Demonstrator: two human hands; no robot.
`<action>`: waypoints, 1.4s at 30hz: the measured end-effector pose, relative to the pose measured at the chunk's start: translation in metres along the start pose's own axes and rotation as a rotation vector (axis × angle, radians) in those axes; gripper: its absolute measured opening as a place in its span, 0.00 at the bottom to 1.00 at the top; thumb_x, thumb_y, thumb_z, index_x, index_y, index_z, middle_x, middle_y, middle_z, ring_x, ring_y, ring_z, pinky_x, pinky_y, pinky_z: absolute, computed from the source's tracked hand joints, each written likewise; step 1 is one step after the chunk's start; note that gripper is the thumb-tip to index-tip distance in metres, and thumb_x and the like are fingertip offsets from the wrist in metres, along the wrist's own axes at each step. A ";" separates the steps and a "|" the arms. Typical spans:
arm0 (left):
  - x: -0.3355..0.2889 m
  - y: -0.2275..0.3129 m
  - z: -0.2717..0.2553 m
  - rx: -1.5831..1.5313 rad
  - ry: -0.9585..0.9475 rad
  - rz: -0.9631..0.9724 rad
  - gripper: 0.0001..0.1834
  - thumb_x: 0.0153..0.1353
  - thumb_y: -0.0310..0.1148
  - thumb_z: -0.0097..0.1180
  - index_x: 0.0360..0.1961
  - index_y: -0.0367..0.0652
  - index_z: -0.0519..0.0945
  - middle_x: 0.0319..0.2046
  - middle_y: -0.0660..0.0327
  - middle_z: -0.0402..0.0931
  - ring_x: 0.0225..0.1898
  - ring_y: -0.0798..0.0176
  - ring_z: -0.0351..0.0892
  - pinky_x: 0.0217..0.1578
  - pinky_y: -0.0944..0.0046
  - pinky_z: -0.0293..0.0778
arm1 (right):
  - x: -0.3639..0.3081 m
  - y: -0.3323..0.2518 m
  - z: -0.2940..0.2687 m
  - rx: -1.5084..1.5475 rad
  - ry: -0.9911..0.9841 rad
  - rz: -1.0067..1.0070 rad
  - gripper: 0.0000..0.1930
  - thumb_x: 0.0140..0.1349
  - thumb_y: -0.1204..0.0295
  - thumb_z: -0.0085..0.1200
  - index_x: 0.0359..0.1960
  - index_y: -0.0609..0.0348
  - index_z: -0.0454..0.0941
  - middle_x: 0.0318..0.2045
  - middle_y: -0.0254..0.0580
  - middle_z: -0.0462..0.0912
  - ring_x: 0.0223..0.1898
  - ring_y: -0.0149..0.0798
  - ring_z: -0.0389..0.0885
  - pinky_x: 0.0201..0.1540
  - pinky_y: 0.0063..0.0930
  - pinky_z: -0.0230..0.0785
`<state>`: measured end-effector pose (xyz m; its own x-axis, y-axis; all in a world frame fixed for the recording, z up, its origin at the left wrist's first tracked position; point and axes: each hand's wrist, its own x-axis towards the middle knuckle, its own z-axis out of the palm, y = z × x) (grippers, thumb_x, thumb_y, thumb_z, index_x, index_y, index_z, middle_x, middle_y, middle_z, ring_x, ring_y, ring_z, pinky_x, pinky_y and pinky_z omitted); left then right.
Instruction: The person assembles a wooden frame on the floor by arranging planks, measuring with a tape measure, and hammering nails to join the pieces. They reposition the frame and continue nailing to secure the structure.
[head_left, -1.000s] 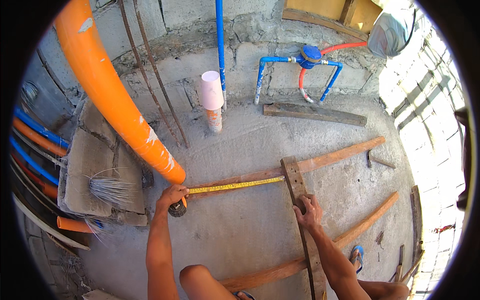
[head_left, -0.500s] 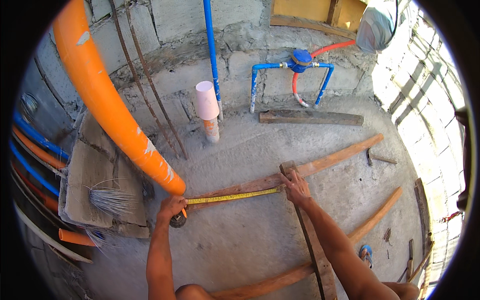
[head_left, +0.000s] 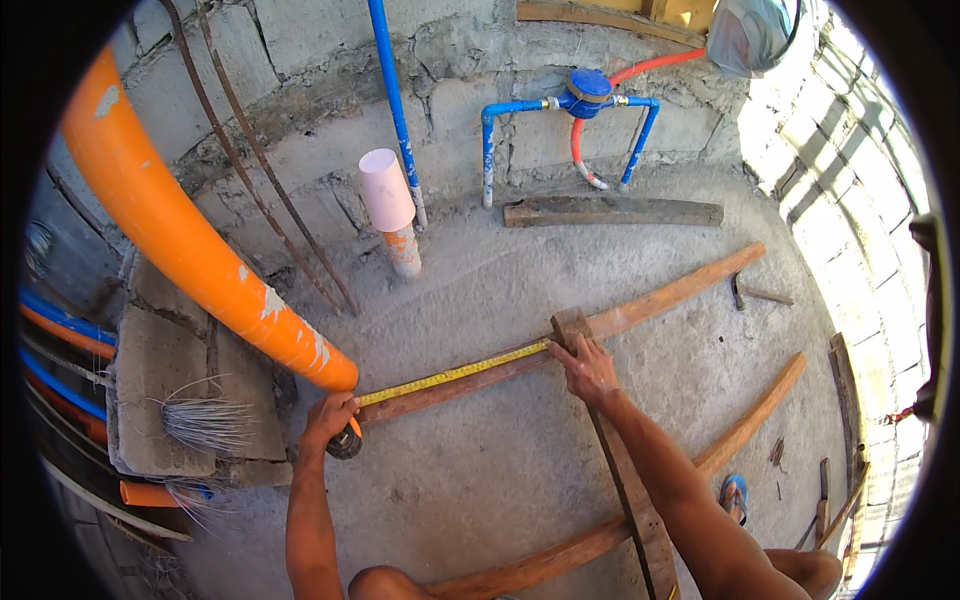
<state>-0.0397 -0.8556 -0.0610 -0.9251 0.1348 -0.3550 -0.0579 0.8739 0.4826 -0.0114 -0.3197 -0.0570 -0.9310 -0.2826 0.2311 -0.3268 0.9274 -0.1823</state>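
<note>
My left hand [head_left: 328, 418] is closed around a tape measure [head_left: 346, 440], its dark and orange case showing below my fingers, beside the foot of the orange pipe [head_left: 300, 345]. From there the yellow tape blade [head_left: 455, 376] stretches along the far edge of a long wooden beam [head_left: 660, 290] lying on the floor. At the blade's far end, my right hand [head_left: 588, 372] is closed, thumb and fingers at the tape tip and against a wooden plank [head_left: 632, 480] that crosses over the beam. Its exact finger grip is partly hidden.
A second beam [head_left: 750, 410] lies nearer, under the plank. A hammer [head_left: 755, 290] is at right. Along the back wall stand a capped pipe stub [head_left: 388, 195], a blue water meter [head_left: 588, 92] and a short timber [head_left: 612, 211]. Concrete blocks [head_left: 165, 390] with wire sit at left.
The tape blade has shifted toward the far edge of the beam, with both hands still at its ends. The whole view has moved slightly.
</note>
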 end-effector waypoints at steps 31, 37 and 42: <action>-0.002 0.021 0.003 0.088 0.026 0.003 0.21 0.68 0.49 0.50 0.34 0.42 0.84 0.32 0.51 0.82 0.38 0.47 0.83 0.41 0.50 0.74 | 0.009 -0.007 -0.009 -0.071 -0.108 -0.011 0.34 0.56 0.78 0.55 0.68 0.45 0.71 0.45 0.44 0.72 0.51 0.47 0.75 0.51 0.42 0.75; -0.001 0.023 0.005 0.093 0.052 0.019 0.21 0.68 0.48 0.50 0.34 0.43 0.84 0.31 0.51 0.83 0.38 0.47 0.83 0.40 0.51 0.74 | 0.009 -0.006 -0.005 -0.085 -0.078 -0.006 0.32 0.56 0.77 0.56 0.66 0.47 0.73 0.46 0.43 0.73 0.51 0.47 0.75 0.52 0.42 0.75; -0.002 0.033 0.004 0.139 0.045 -0.009 0.19 0.68 0.46 0.49 0.34 0.42 0.83 0.32 0.51 0.83 0.38 0.45 0.83 0.41 0.48 0.75 | 0.010 -0.007 -0.002 -0.093 -0.098 0.005 0.29 0.56 0.76 0.55 0.63 0.49 0.75 0.47 0.42 0.73 0.52 0.46 0.75 0.51 0.42 0.75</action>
<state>-0.0380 -0.8254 -0.0480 -0.9409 0.1085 -0.3209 -0.0163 0.9317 0.3628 -0.0185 -0.3283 -0.0512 -0.9456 -0.2960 0.1352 -0.3095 0.9464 -0.0923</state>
